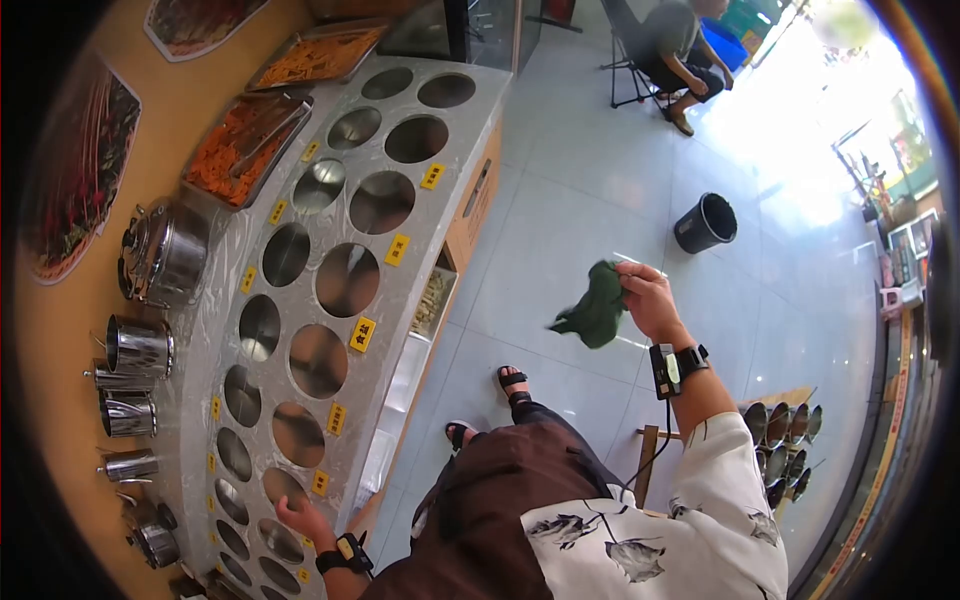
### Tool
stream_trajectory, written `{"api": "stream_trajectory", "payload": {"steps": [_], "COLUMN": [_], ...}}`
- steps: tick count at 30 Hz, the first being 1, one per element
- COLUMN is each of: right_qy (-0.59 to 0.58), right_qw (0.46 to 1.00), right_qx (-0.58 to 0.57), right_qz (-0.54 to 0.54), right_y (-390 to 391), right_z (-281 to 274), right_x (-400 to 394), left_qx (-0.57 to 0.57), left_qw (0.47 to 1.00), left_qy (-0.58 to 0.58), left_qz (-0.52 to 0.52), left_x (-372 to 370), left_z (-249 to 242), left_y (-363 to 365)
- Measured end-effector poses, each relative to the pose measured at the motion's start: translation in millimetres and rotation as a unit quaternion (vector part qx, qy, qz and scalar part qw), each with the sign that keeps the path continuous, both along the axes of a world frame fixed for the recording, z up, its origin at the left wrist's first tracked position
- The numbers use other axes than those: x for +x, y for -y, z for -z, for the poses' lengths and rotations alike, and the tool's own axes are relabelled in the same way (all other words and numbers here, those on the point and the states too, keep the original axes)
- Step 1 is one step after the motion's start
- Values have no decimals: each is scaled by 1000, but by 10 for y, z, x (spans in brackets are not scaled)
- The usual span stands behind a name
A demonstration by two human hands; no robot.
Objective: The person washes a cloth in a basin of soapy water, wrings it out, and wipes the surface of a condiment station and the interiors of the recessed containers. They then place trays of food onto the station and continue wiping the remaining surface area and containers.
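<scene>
My right hand is closed on a limp dark green cloth, pinching it by its upper edge so that it hangs in folds over the floor. Down at the lower left, my left hand rests by a round hole in the plastic-covered counter. Its fingers are apart at the rim, with nothing seen in them. Rows of round metal-lined wells fill the counter, with small yellow labels beside them.
Shredded orange food fills trays at the counter's far end. Lidded steel pots line its left side. A black bucket stands on the tiled floor. Beyond sits a person on a folding chair. Metal cups stand at right.
</scene>
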State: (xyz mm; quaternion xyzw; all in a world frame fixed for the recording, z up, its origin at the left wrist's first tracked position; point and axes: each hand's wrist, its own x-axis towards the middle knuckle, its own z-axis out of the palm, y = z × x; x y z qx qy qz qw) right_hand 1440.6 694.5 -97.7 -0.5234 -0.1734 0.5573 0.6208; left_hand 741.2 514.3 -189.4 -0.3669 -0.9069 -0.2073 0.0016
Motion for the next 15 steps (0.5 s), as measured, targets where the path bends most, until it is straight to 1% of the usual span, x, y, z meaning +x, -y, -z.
{"api": "stream_trajectory", "payload": {"steps": [1,2,3,4,5,6,8,9,10,11,12,13,14,15], "right_qy": [35,35,267,484,266,266,209,431,422,250,62,58,168,277], "right_qw": [997,998,950,836,952,951,963,863,863,948,991,990,961,914], "right_qx": [-49,-46,-71,-89,-40,-40,-88,-90,-103,-80,-60,-68,-110,-144], "right_qz": [-40,-35,-143,-243,-146,-155,-146,-248,-260,-182,-104,-110,-188,-258], "right_y": [29,54,90,61,21,-22,56,100,70,-19,-71,-64,-51,-82], "right_z": [160,207,247,265,263,308,217,468,383,200,96,155,245,319], "right_x": [103,162,204,244,307,344,295,380,309,236,186,201,246,305], "left_qx": [13,29,33,26,18,16,71,72,67,65,66,86,107,103], "left_qw": [1000,999,999,998,998,998,987,986,985,983,984,972,956,953], "left_qy": [15,31,31,34,36,35,43,41,80,121,120,165,210,222], "left_qz": [3,11,17,41,58,48,139,146,138,122,115,141,173,176], "left_x": [118,235,335,450,554,598,655,720,890,1082,1228,1341,1434,1535], "left_z": [-53,-93,-167,-239,-265,-216,-141,-176,-267,-309,-351,-421,-469,-474], "left_y": [-126,-287,-401,-507,-578,-598,-715,-803,-896,-991,-1074,-1115,-1147,-1205]}}
